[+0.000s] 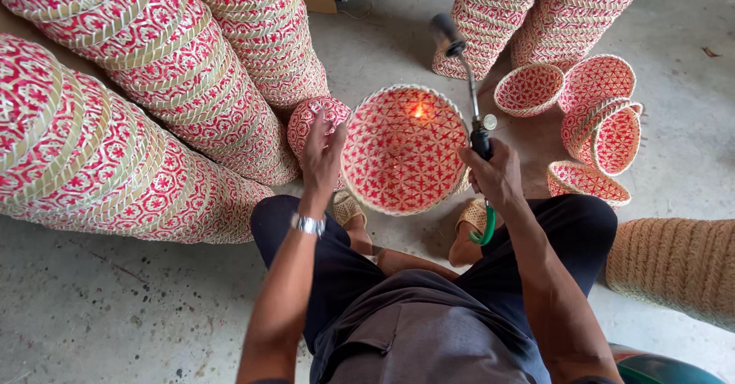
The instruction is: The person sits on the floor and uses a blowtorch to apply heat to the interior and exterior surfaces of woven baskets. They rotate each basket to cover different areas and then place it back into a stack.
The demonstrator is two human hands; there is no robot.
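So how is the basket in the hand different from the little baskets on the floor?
The held basket is tipped up on its side by the left hand; the small baskets lie loose on the floor. It looks bigger and glows orange inside, near the torch in the right hand. All are red-and-pale woven bowls.

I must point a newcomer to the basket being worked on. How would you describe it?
Between the leaning stacks of baskets and the loose baskets sits a person. The left hand tilts one red-and-cream woven basket toward the camera. Only this basket has a torch flame glowing inside.
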